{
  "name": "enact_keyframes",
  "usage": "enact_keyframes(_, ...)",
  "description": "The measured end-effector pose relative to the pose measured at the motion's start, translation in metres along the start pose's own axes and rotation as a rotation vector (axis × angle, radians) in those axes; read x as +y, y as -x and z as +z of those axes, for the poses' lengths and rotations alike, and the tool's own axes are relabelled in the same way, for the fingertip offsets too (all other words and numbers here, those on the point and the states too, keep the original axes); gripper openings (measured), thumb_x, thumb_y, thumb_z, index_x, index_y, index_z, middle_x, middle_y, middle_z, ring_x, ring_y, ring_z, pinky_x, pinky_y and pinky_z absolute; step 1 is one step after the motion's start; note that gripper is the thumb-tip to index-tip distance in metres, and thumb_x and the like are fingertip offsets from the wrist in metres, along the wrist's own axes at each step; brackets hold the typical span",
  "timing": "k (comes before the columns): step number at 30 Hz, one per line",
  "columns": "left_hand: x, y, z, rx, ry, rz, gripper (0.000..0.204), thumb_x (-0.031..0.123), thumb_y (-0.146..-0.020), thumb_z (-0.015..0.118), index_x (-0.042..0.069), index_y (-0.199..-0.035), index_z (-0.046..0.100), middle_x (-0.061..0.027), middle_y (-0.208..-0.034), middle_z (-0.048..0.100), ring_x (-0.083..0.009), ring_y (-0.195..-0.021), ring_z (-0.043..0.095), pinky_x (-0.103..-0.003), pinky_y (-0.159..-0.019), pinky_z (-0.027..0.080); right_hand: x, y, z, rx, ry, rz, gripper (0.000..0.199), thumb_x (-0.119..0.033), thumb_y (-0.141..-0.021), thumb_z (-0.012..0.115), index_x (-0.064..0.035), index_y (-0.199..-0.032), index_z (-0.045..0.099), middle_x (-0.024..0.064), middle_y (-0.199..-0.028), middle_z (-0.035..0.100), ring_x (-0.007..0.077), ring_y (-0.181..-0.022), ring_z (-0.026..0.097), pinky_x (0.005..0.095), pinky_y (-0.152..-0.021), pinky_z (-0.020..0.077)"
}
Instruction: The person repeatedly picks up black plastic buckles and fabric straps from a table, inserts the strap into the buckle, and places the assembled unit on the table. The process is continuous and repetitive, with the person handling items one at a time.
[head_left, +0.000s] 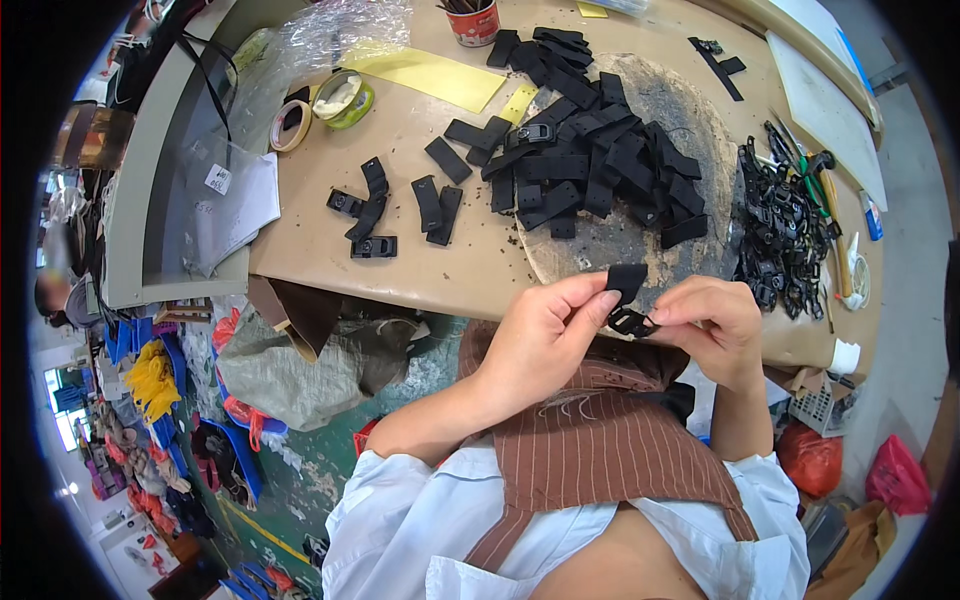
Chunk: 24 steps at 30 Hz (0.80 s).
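My left hand pinches a short black strap piece between thumb and fingers, just in front of the table edge. My right hand holds a small black plastic buckle against the strap's lower end. Both hands meet above my lap and a brown striped apron. On the round worn pad behind them lies a heap of several black strap pieces. A pile of black buckles sits to the right of the pad.
Finished strap-and-buckle pieces lie at the table's left. Tape rolls, a yellow sheet, a red cup with pens and clear plastic stand at the back. Hand tools lie at the right. Bags and clutter fill the floor.
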<state>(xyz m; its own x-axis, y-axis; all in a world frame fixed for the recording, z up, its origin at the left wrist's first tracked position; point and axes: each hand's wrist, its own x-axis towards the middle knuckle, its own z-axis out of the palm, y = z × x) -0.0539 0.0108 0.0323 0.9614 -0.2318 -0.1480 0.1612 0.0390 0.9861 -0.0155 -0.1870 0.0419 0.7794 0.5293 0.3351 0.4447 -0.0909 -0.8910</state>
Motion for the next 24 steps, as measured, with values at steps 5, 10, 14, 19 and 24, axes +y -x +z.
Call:
enact_keyframes(5,0.001,0.011,0.006,-0.052,-0.232,-0.074,0.017,0.009,-0.091,0.052,0.002,-0.104,0.061,-0.0108,-0.061,0.054,-0.0055,-0.056,0.043,-0.025,-0.051,0.04,0.006,0.0,0.005,0.022,-0.057,0.154,0.017,0.001,-0.07,0.072,-0.0002,-0.085,0.064,0.0089,-0.077,0.065,0.0164,-0.07,0.064,0.0252,-0.061,0.0495)
enact_keyframes(10,-0.014,0.008,0.01,-0.01,0.073,-0.08,0.02,0.007,-0.091,0.05,0.0,-0.107,0.06,-0.0023,-0.068,0.056,-0.0038,-0.063,0.044,-0.022,-0.056,0.041,0.006,0.005,0.011,0.048,-0.143,0.286,0.017,0.002,-0.071,0.072,0.0015,-0.085,0.064,0.0073,-0.077,0.064,0.0132,-0.069,0.062,0.0243,-0.061,0.0489)
enact_keyframes(14,-0.012,0.01,0.005,-0.154,0.116,-0.182,0.028,0.008,-0.095,0.044,-0.001,-0.119,0.053,0.0004,-0.096,0.059,-0.0026,-0.083,0.05,-0.018,-0.073,0.043,0.009,0.012,0.012,0.104,-0.192,0.233,0.018,0.004,-0.069,0.072,0.0015,-0.084,0.063,0.0084,-0.081,0.062,0.0131,-0.072,0.06,0.0243,-0.062,0.0477)
enact_keyframes(19,-0.013,0.014,0.008,-0.179,0.089,-0.06,0.026,0.008,-0.094,0.046,-0.002,-0.117,0.054,0.0014,-0.092,0.059,-0.003,-0.08,0.05,-0.019,-0.072,0.043,0.006,0.016,0.016,0.167,-0.264,0.245,0.02,0.005,-0.069,0.072,0.0005,-0.086,0.062,0.0078,-0.085,0.059,0.0119,-0.075,0.056,0.023,-0.064,0.0452)
enact_keyframes(24,-0.007,0.015,0.005,-0.198,-0.151,0.044,0.023,0.009,-0.089,0.056,-0.001,-0.11,0.057,-0.0039,-0.085,0.064,-0.008,-0.072,0.058,-0.024,-0.064,0.047,-0.003,0.011,0.019,0.213,-0.391,0.397,0.016,0.004,-0.072,0.069,0.0001,-0.086,0.062,0.0049,-0.088,0.055,0.01,-0.077,0.053,0.0214,-0.068,0.0433)
